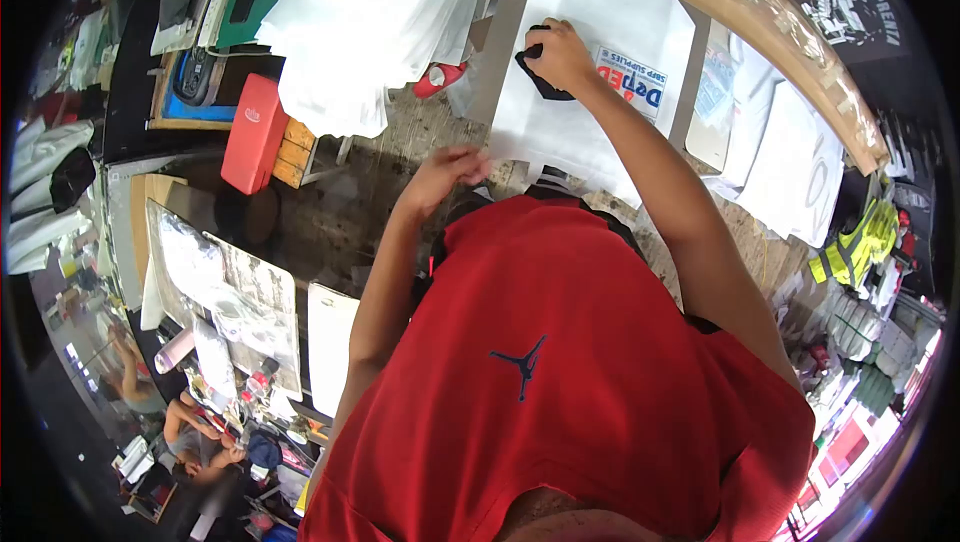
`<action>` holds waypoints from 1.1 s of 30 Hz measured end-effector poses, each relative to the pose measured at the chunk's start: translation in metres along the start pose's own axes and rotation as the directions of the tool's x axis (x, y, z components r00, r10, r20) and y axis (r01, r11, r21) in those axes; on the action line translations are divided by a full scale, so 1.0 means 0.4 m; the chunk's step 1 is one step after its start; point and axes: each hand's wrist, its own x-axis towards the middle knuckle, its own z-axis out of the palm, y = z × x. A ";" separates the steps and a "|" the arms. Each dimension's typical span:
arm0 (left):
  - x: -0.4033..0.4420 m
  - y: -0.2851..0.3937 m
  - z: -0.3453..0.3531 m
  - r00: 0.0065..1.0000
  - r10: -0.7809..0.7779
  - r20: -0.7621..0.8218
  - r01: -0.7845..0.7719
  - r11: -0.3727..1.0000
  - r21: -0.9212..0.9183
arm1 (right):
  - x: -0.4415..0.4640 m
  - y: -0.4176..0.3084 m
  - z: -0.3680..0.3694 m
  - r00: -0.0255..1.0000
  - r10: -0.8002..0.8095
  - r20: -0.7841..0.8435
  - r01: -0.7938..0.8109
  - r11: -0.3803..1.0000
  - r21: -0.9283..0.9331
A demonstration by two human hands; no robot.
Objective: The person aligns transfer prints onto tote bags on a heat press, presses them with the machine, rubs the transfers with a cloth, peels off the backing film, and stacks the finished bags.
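Observation:
A white bag (560, 132) with a blue and red print lies flat on a grey board at the top of the head view. Over the bag, my right hand (560, 54) is closed around a black cloth (545, 82), resting on its surface left of the print. My left hand (448, 178) is off the near left corner of the bag, its fingers loosely extended to the right. The fingertips are a little blurred, and nothing shows in that hand.
A stack of printed white bags (370, 52) hangs over the table's left side, by a red box (252, 134). A long cardboard-coloured roll (790, 32) curves along the far right. More white sheets (785, 157) lie at right. Another person (205, 437) sits at lower left.

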 end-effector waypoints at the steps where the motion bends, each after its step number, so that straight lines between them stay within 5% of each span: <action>1: 0.029 0.046 0.038 0.998 0.062 0.017 -0.062 0.998 0.004 | -0.011 0.016 -0.005 1.000 0.010 -0.010 -0.010 1.000 0.001; 3: 0.138 0.077 0.078 0.972 0.236 0.000 -0.234 0.965 0.117 | -0.047 0.075 -0.021 0.929 -0.044 -0.368 -0.013 0.988 -0.152; 4: 0.176 0.093 0.101 0.972 0.233 0.011 -0.233 0.965 0.122 | -0.097 0.102 -0.044 0.918 0.011 -0.397 -0.098 0.975 -0.201; 6: 0.242 0.127 0.136 0.844 0.494 -0.210 -0.342 0.796 0.499 | -0.192 0.192 -0.081 0.858 0.013 -0.514 -0.181 0.943 -0.278; 7: 0.272 0.129 0.137 0.848 0.487 -0.208 -0.337 0.800 0.497 | -0.238 0.216 -0.111 0.837 0.090 -0.540 -0.283 0.916 -0.286; 9: 0.331 0.133 0.133 0.773 0.617 -0.147 -0.307 0.568 0.764 | -0.308 0.276 -0.150 0.824 0.082 -0.561 -0.346 0.856 -0.383; 13: 0.349 0.123 0.150 0.757 0.631 -0.171 -0.283 0.552 0.784 | -0.299 0.230 -0.149 0.872 0.184 -0.453 -0.361 0.868 -0.342; 19: 0.356 0.084 0.149 0.793 0.528 -0.304 -0.273 0.754 0.598 | -0.082 0.070 -0.010 0.941 -0.120 -0.316 0.083 0.988 -0.129; 25: 0.340 0.097 0.160 0.790 0.531 -0.307 -0.262 0.745 0.613 | 0.044 0.106 -0.027 0.991 0.039 -0.130 -0.014 0.982 0.187; 27: 0.345 0.096 0.151 0.815 0.493 -0.305 -0.253 0.776 0.578 | 0.000 0.100 -0.039 0.995 -0.072 -0.074 0.075 0.996 0.045; 28: 0.347 0.093 0.145 0.806 0.501 -0.314 -0.253 0.773 0.582 | -0.014 0.096 -0.035 0.958 -0.140 -0.249 0.140 0.990 -0.020; 29: 0.353 0.091 0.142 0.806 0.506 -0.308 -0.276 0.780 0.561 | 0.000 0.101 -0.036 0.955 -0.151 -0.254 0.151 0.988 -0.021; 31: 0.359 0.093 0.142 0.806 0.512 -0.297 -0.301 0.787 0.539 | 0.028 0.114 -0.047 0.996 0.046 -0.081 -0.038 0.994 0.102; 33: 0.353 0.105 0.141 0.855 0.407 -0.321 -0.233 0.854 0.465 | 0.039 0.116 -0.059 0.994 0.041 -0.098 -0.034 0.997 0.073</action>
